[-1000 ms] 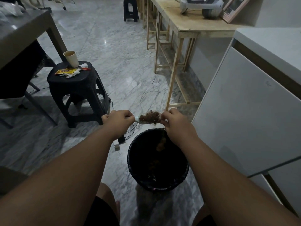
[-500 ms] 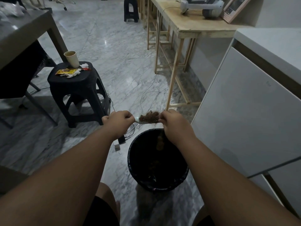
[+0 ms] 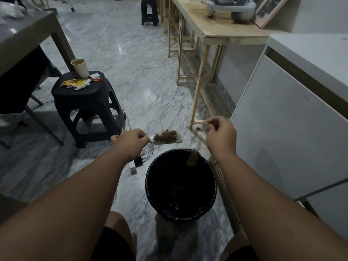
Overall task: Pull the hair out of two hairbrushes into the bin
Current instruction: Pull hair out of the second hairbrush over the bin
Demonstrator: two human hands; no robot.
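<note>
A white hairbrush (image 3: 177, 140) lies level just beyond the far rim of the black bin (image 3: 150, 182). My left hand (image 3: 130, 141) is shut on its handle. A brown clump of hair (image 3: 165, 135) sits tangled in the bristles. My right hand (image 3: 221, 133) is lifted off to the right of the brush, above the bin's right rim. Its fingertips are pinched on what looks like a small tuft of hair (image 3: 206, 126). A brown wad (image 3: 192, 160) lies inside the bin. No second brush is in view.
A black stool (image 3: 88, 99) with a paper cup (image 3: 80, 68) and wrappers stands to the left. A wooden table (image 3: 209, 35) is ahead, a white cabinet (image 3: 282, 132) close on the right. A power strip (image 3: 133, 167) and cables lie on the marble floor by the bin.
My right hand has let go of the brush head and pulled away to the right and up, fingers pinched. The brush stays in my left hand, its head now uncovered.
</note>
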